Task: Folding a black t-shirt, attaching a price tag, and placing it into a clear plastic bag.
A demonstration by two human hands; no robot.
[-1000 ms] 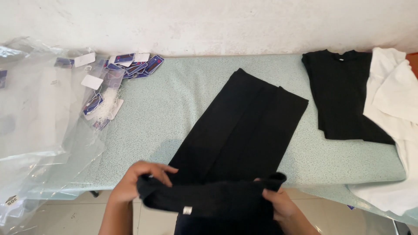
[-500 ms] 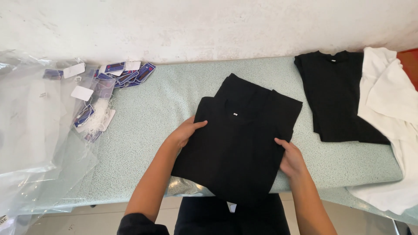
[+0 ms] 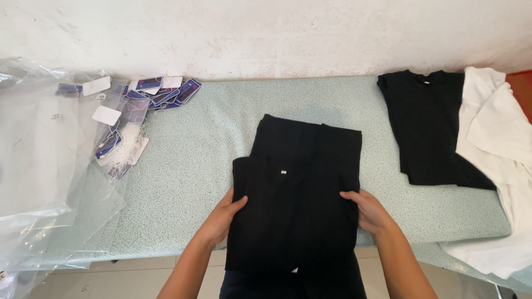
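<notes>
- Pale green speckled padded table (image 3: pixel 194 171), set against a rough whitewashed wall (image 3: pixel 266 33)
- Folded black knit garment (image 3: pixel 296 188), centre, near edge overhanging the table front
- Left hand (image 3: pixel 224 216), flat, fingers on the garment's left edge
- Right hand (image 3: pixel 370 211), curled on its right edge
- Second black garment (image 3: pixel 429 130) and white cloth (image 3: pixel 499 149), right
- Clear plastic bags (image 3: pixel 44 160) and blue-and-white paper tags (image 3: pixel 160 91), left
- Tiled floor (image 3: pixel 111 279) below

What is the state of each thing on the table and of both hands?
Black garment: folded, near end hanging over the table edge.
Left hand: flat against its left side.
Right hand: holding its right side.
Second black garment: lying flat, untouched.
White cloth: loosely piled.
Plastic bags: crumpled.
Tags: scattered.
</notes>
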